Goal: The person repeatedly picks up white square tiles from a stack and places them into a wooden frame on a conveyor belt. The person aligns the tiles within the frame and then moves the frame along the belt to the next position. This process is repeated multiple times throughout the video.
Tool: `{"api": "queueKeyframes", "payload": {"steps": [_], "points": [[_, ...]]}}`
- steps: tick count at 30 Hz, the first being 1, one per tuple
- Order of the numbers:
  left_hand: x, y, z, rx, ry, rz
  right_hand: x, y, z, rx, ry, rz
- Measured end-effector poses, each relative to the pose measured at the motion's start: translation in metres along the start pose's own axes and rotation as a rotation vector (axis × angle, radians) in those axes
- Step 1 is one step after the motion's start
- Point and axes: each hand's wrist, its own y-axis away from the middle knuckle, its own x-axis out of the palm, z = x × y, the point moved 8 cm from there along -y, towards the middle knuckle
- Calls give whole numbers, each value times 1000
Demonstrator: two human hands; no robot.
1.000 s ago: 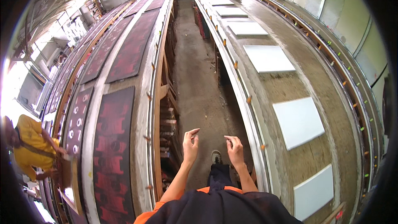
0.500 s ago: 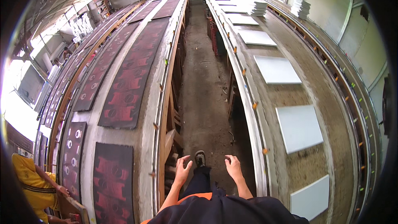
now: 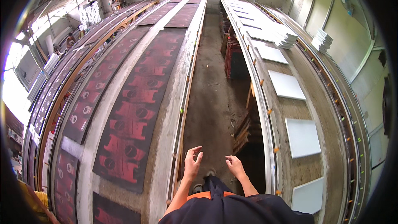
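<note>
Both hands hang in the air over the aisle between two long tables, holding nothing. My left hand (image 3: 192, 164) is beside the left table, thumb apart from the loosely bent fingers. Closer to the right table, my right hand (image 3: 235, 166) is held with its fingers bent and apart. Neither one touches a table. On the left table lie dark sheets (image 3: 139, 95) printed with red shapes and round outlines. White rectangular panels (image 3: 302, 138) lie in a row along the right table.
The left table's edge (image 3: 184, 99) and the right table's edge (image 3: 259, 91) carry small pegs. Stacked white sheets (image 3: 285, 37) sit farther along. Dark red frames (image 3: 233, 58) stand under the right table. A yellow-clothed person (image 3: 35, 201) is at lower left; another person (image 3: 70, 40) is farther back.
I have moved forward along the aisle, so sheets and panels now appear closer. The yellow-clothed person has slid toward the lower left edge. My hands stay raised and empty.
</note>
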Motion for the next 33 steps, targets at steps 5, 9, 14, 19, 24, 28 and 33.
{"api": "queueKeyframes", "payload": {"steps": [5,9,14,19,24,28,33], "points": [[29,-114,2,17,-56,-8,-7,-125,-22,-59,13,-56],[59,-225,4,49,-42,-1,-20,-237,-37,-38,-102,-176],[100,-370,23,54,-62,24,-36,-398,-46,-59,-168,-266],[137,-497,38,-6,-1,3,-45,-546,-25,-37,-262,-176],[164,-631,45,45,-80,-1,-66,-682,1,-70,-272,-154],[193,-750,37,102,-51,-19,-118,-764,47,-58,-440,-157],[274,-855,-54,219,-88,215,-208,-818,58,-51,-649,-236]]}}
